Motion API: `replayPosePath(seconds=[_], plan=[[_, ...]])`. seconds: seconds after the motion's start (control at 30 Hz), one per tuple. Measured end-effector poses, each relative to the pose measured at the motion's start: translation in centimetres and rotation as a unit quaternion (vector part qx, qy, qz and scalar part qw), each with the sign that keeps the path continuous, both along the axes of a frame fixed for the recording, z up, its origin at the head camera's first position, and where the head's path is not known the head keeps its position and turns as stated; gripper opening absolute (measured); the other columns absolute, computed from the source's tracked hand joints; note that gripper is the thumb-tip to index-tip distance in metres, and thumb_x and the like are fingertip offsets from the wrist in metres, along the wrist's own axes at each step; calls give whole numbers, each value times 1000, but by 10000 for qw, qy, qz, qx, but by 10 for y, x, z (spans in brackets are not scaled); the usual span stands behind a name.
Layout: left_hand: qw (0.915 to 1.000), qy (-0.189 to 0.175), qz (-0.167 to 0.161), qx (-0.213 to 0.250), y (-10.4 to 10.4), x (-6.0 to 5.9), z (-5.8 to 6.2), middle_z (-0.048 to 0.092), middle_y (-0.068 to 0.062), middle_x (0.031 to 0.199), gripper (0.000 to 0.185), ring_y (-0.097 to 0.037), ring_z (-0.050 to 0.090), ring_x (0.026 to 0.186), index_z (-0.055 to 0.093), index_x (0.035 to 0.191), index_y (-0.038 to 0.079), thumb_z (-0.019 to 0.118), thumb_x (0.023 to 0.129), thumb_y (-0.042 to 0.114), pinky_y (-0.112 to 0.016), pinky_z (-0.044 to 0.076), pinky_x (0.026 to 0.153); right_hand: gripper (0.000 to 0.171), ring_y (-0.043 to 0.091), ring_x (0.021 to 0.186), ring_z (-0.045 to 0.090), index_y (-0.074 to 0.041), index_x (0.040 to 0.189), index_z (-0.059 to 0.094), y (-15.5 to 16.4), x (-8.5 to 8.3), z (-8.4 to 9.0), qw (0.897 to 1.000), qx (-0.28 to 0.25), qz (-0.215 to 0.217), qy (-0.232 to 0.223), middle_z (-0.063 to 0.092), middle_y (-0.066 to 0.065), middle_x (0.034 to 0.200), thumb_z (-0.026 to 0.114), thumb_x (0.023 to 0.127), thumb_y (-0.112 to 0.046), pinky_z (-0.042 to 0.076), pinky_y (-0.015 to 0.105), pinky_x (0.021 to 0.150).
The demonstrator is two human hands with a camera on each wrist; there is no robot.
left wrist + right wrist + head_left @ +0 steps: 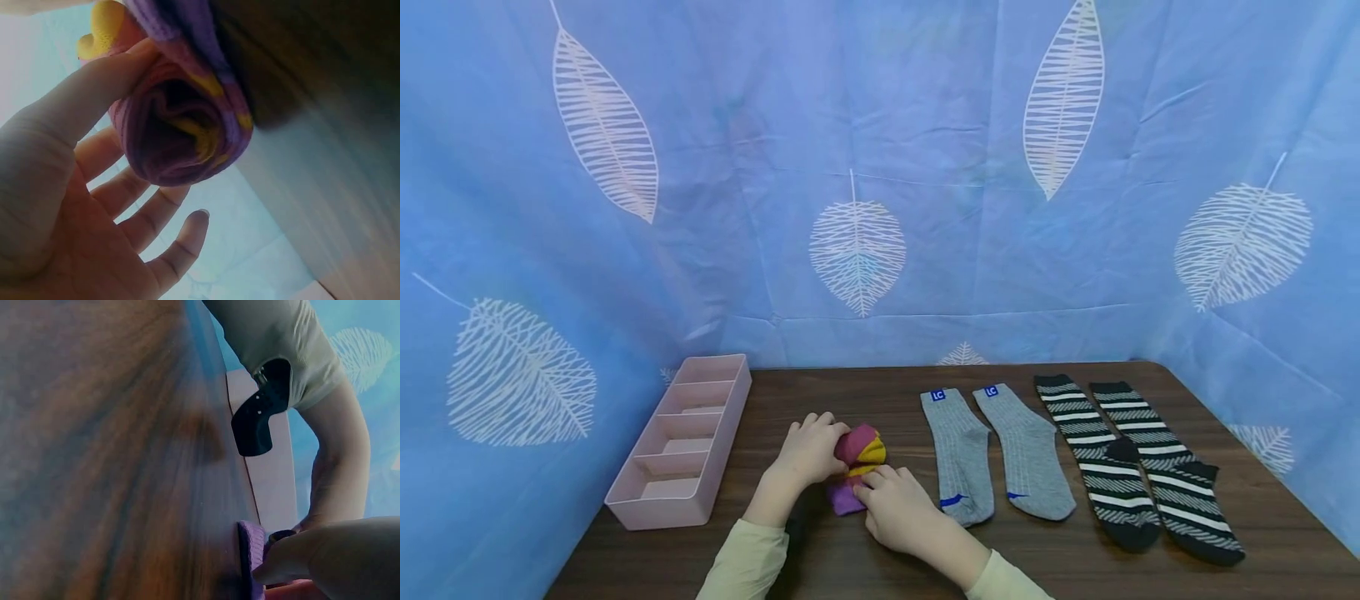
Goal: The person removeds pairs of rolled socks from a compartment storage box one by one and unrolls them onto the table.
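Between the two hands lie purple, pink and yellow socks, partly rolled up; the left wrist view shows the end of the sock roll as a spiral of layers. My left hand holds the roll from its left side, thumb on the near side and fingers round the far side. From the right, my right hand grips the socks near the flat purple end, which lies on the table. In the right wrist view its thumb sits against the purple edge; its other fingers are mostly hidden.
A pink box with several compartments stands at the left. To the right lie two grey socks side by side, then two black-and-white striped socks. A blue leaf-print cloth hangs behind the dark wooden table.
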State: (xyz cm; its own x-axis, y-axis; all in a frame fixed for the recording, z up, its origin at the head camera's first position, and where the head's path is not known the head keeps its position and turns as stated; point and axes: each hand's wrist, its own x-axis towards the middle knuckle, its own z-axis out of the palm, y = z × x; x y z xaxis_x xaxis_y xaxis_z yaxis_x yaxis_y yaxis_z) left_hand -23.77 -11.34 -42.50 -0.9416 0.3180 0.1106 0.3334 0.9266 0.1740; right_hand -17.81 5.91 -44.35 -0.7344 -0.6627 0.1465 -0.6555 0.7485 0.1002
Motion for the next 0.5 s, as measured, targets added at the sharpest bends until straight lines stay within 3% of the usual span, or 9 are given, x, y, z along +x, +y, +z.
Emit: replayPosePath(seconds=[0.23,0.5], plan=[[9994,54,-268,-195,2,-7,-2,64,-6,112,49,-28,56,103,68,118,15,84,75,32,-50,44,85,35,15,113,58,-23,121,69,4,6,1,9999,-90,34,-115,66,-3,123,65,87,-29,49,35,83],[9921,417,-755,-914,7,-25,-3,66,-5,112,49,-27,60,105,65,120,15,80,79,36,-49,47,87,35,15,113,59,-21,122,69,9,9,2,9999,-89,108,-78,66,-2,122,66,88,-30,49,35,85]])
